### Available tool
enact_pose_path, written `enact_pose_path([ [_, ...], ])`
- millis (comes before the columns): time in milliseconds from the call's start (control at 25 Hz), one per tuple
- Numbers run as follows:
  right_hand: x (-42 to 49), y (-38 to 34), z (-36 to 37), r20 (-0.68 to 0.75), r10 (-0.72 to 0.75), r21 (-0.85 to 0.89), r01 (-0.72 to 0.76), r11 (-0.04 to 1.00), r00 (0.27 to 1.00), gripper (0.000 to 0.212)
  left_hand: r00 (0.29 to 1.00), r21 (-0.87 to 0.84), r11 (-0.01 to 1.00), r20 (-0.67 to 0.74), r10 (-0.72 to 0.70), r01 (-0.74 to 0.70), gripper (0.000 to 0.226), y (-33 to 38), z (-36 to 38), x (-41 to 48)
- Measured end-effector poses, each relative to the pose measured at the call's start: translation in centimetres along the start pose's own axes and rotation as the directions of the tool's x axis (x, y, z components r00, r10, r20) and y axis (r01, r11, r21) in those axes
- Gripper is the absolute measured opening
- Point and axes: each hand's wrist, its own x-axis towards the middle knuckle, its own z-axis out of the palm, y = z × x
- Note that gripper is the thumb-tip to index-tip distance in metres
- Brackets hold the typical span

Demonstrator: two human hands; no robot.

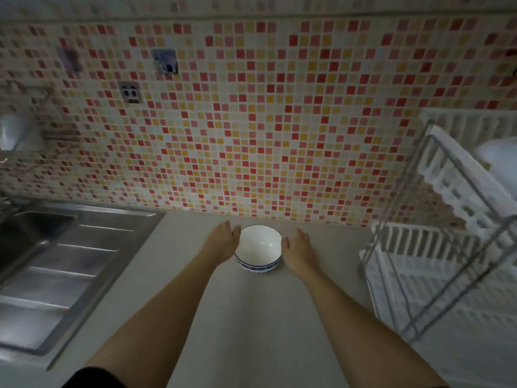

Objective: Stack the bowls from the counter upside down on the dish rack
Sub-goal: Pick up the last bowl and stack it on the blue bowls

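1. Your bowl (258, 247) stands upright on the counter (251, 317), white inside with a blue patterned band round the outside, close to the foot of the tiled wall (251, 121).
2. Your left hand (222, 242) lies at the bowl's 9 o'clock side. Its fingers are spread loosely and not curled round anything; the thumb sits at the rim, though whether it truly touches is hard to tell.
3. Your right hand (298, 249) lies at the bowl's 3 o'clock side, fingers likewise relaxed and unclenched, the thumb just beside the rim. Neither hand has the bowl gripped.
4. Both forearms reach in from 6 o'clock, one on each side of the bowl, bare to the elbow; a dark sleeve (92, 378) shows at the lower left edge.
5. The dish rack (436, 247) stands at 3 o'clock from the bowl, a white two-level frame with slatted trays. On its upper level, at about 2 o'clock, something pale and rounded (498, 161) rests, too blurred to name.
6. The steel sink (70, 261) with its ridged draining board lies at 9 o'clock, well apart from the bowl.
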Motion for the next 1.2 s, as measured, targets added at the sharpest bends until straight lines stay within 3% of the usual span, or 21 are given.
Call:
enact_pose_path([
  [240,4.9,3.3,5.6,0.12,0.11,0.121,-0.124,0.985,0.987,0.051,0.972,-0.042,0.978,0.124,-0.199,0.205,0.054,-5.1,7.7,4.9],
  [320,5.4,3.7,7.3,0.21,0.166,0.243,-0.216,0.946,0.963,0.049,0.951,-0.174,0.942,0.171,-0.258,0.287,0.052,-5.5,9.4,5.5],
  [440,5.4,3.9,8.9,0.228,0.212,0.405,-0.29,0.867,0.95,0.038,0.918,-0.427,0.812,0.182,-0.353,0.397,0.04,-5.2,10.7,5.8],
  [560,4.9,3.4,8.1,0.223,0.189,0.513,-0.281,0.811,0.956,0.041,0.923,-0.548,0.746,0.16,-0.349,0.377,0.038,-4.0,9.7,5.0],
  [760,2.6,-0.3,1.2,0.089,0.064,0.482,-0.099,0.871,0.994,0.047,0.978,-0.738,0.646,0.096,-0.187,0.196,0.039,-0.9,3.9,2.2],
  [920,0.1,-4.9,-7.1,0.006,-0.004,0.437,0.001,0.9,1.0,0.048,1.0,-0.749,0.662,-0.026,0.004,-0.022,0.043,2.4,-3.0,-1.0],
  [1080,-4.0,-9.2,-15.6,-0.122,-0.131,0.368,0.167,0.915,0.984,0.043,0.949,-0.67,0.673,-0.187,0.255,-0.313,0.043,7.5,-9.3,-5.8],
  [1200,-7.2,-9.6,-20.4,-0.283,-0.298,0.249,0.37,0.895,0.912,0.037,0.872,-0.642,0.591,-0.336,0.357,-0.489,0.033,11.6,-12.0,-9.6],
])
